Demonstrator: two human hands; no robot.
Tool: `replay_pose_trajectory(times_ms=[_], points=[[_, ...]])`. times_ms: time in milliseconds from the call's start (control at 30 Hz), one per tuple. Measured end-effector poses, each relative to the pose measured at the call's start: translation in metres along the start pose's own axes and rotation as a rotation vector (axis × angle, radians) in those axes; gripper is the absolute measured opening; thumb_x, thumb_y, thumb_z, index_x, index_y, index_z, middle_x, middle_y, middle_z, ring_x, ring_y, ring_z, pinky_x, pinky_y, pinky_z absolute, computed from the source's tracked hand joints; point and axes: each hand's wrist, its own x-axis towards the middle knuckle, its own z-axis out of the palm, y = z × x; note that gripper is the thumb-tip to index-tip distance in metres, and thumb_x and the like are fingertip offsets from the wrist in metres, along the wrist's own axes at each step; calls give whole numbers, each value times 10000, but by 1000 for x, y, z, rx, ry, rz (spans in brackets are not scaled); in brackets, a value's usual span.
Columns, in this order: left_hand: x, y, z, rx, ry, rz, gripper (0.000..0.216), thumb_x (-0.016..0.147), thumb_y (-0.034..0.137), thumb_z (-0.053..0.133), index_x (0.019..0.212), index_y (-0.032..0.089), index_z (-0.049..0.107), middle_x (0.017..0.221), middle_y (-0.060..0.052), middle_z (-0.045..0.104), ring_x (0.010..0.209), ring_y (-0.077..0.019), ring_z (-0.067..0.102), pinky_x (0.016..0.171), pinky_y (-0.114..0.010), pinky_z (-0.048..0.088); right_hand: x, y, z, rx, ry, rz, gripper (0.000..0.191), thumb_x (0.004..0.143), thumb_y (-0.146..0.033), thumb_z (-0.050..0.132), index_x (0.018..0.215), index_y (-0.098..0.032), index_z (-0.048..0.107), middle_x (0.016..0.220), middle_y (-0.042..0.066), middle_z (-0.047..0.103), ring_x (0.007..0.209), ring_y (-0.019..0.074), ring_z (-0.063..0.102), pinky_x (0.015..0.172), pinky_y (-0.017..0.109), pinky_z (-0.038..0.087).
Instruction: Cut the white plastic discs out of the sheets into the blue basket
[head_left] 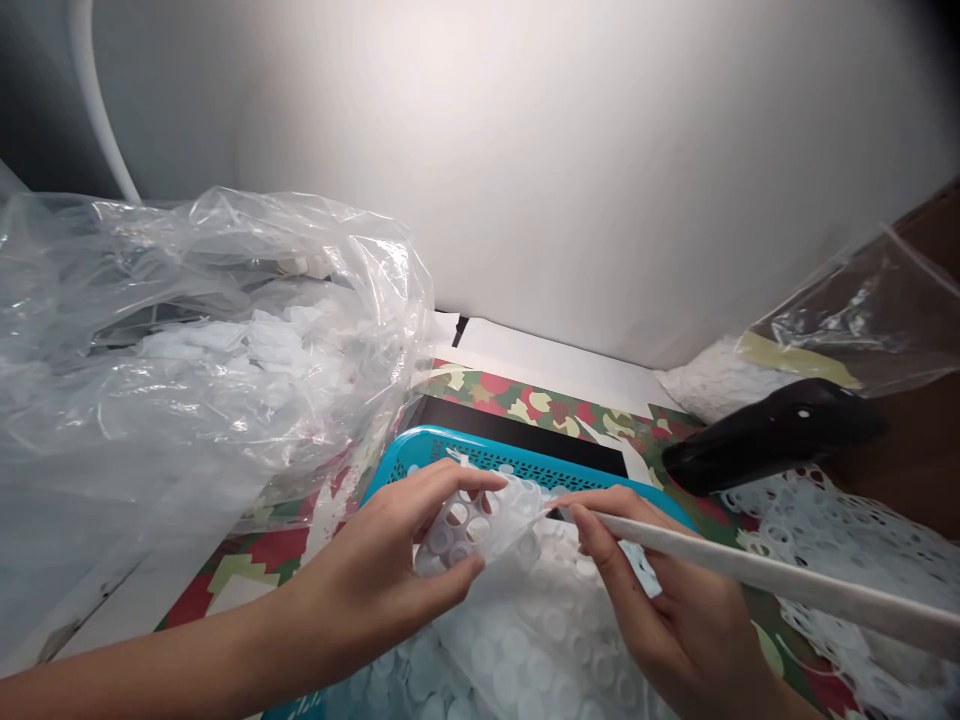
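Observation:
My left hand (pixel 409 545) is closed on a translucent perforated sheet (pixel 480 520), its thumb and fingers around the sheet's edge. The sheet has round holes and hangs over a blue plastic basket (pixel 420 436). In my right hand (pixel 660 580) is a long, thin, whitish tool (pixel 750 565) with a dark tip, gripped like a pen. The tip is at the right edge of the sheet; whether it touches is hard to make out. Many small translucent round pieces (pixel 555 640) fill the basket below both hands.
A large clear plastic bag (pixel 225 400) with white pieces inside stands at left. To the right are a black object (pixel 780 435), a heap of perforated sheet scraps (pixel 862 580) and another clear bag (pixel 862 300). A camouflage-patterned cover (pixel 510 390) lies under the basket, with a white wall (pixel 525 180) behind.

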Motion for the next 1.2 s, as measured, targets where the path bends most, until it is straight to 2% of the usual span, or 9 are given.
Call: replay_pose_trajectory(times_ms=[167, 300, 433, 533, 667, 800, 867, 1033, 1200], points=[[0, 0, 1, 23, -1, -11, 478, 817, 119, 545, 1223, 358, 464, 1138, 51, 572, 937, -150, 553, 798, -272, 450, 2, 1, 3, -149, -38, -17, 145, 927, -153, 443, 838, -177, 555, 727, 20, 571, 700, 160, 576, 603, 270, 446], [-1, -1, 2, 31, -8, -15, 501, 819, 109, 533, 1238, 366, 439, 1121, 56, 566, 893, -135, 550, 783, -263, 447, 0, 10, 3, -319, -43, -78, 152, 922, -143, 429, 833, -173, 549, 680, 25, 554, 695, 187, 575, 656, 313, 437], [-2, 0, 2, 56, -1, -9, 529, 801, 97, 544, 1232, 380, 425, 1092, 62, 565, 893, -137, 542, 780, -259, 439, -1, 19, 4, -428, -75, -45, 168, 917, -171, 439, 787, -175, 545, 724, 42, 601, 694, 200, 582, 667, 341, 432], [-2, 0, 2, 73, 26, -15, 467, 830, 138, 538, 1213, 380, 422, 1125, 54, 548, 931, -151, 533, 791, -269, 437, 2, 17, 4, -295, -90, -41, 103, 911, -176, 485, 882, -186, 583, 822, 31, 644, 768, 183, 607, 709, 317, 457], [-3, -1, 2, 29, 47, -41, 400, 853, 240, 568, 1196, 358, 401, 1077, 33, 539, 839, -142, 544, 730, -264, 454, 10, 8, 2, 49, -92, 14, 106, 902, -145, 521, 940, -206, 599, 968, 16, 648, 936, 152, 598, 807, 267, 478], [-4, -1, 2, -24, 56, -68, 352, 841, 268, 603, 1137, 328, 423, 970, 37, 541, 784, -132, 559, 693, -253, 455, 13, 5, 0, 310, -216, 59, 142, 907, -135, 514, 955, -223, 615, 913, -3, 646, 859, 125, 610, 737, 245, 504], [-4, -1, 2, -40, 56, -83, 290, 857, 283, 588, 1104, 323, 440, 931, 43, 539, 778, -130, 559, 681, -245, 447, 12, 5, 0, 356, -213, 61, 156, 901, -125, 520, 970, -221, 622, 909, 0, 649, 835, 123, 616, 711, 243, 514], [-2, 0, 1, -70, 59, -120, 228, 887, 296, 540, 1089, 322, 438, 872, 49, 526, 673, -112, 527, 595, -221, 427, 7, 7, -3, 420, -63, 25, 199, 892, -94, 514, 1025, -199, 619, 966, 27, 656, 905, 143, 623, 770, 263, 541], [-1, 2, 0, -90, 61, -123, 256, 881, 294, 539, 1112, 324, 432, 990, 39, 551, 718, -115, 556, 634, -222, 457, 9, 5, -7, 321, -140, -104, 220, 852, -55, 563, 1023, -176, 632, 991, 36, 662, 963, 135, 616, 852, 243, 509]])
